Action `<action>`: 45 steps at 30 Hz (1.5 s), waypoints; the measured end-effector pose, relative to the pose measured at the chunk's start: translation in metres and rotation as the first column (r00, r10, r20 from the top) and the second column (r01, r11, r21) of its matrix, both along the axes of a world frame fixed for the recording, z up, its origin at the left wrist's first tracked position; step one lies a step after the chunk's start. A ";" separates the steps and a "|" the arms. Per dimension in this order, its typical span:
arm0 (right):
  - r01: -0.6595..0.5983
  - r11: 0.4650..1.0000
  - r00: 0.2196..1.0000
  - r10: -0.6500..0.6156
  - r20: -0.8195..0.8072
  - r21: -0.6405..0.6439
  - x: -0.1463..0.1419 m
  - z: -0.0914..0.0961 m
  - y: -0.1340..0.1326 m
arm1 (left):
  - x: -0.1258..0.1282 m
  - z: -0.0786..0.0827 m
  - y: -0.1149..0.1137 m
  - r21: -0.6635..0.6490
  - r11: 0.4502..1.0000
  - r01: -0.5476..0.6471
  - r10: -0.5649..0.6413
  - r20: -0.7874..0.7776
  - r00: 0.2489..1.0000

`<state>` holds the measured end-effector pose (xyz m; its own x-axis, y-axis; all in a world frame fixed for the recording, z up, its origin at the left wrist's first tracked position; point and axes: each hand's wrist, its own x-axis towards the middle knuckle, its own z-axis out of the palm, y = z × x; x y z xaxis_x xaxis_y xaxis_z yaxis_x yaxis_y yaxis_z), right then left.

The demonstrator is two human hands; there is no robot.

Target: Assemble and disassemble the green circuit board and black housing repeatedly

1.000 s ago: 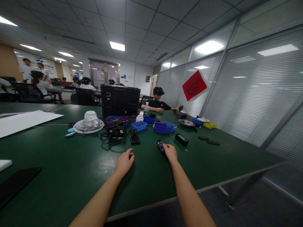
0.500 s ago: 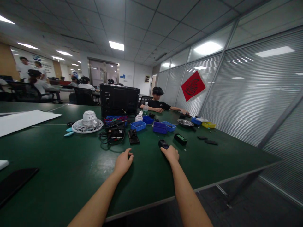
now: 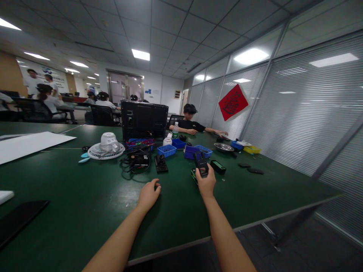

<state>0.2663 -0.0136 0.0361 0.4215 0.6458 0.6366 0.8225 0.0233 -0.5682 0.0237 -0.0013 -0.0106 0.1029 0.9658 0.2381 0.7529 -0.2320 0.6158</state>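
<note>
My right hand (image 3: 206,184) is closed around a black rectangular casing part (image 3: 201,164), lifted off the green table and tilted up. Just left of that hand, a green circuit-board-like piece (image 3: 194,176) shows, partly hidden by the hand. To the right lies a black open case with a green inside (image 3: 218,167). My left hand (image 3: 149,195) rests on the table with loosely bent fingers, thumb and forefinger apart, holding nothing. The nearest thing ahead of it is a black device on a flat base (image 3: 160,164).
Blue bins (image 3: 166,150), a metal bowl (image 3: 224,147) and a yellow tray (image 3: 252,150) stand farther back. Tangled cables (image 3: 133,164) and a white fan part (image 3: 106,150) lie left, before a black monitor-like panel (image 3: 145,120). A person (image 3: 193,124) sits across the table.
My right hand has raised the black casing part from the table and tipped it up, exposing a green piece beneath. My left hand stays in place.
</note>
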 end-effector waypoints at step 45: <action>0.108 0.782 0.955 0.091 0.284 -0.614 0.002 -0.016 0.013 | -0.001 -0.001 0.000 0.028 0.999 0.019 -0.018 -0.024 1.000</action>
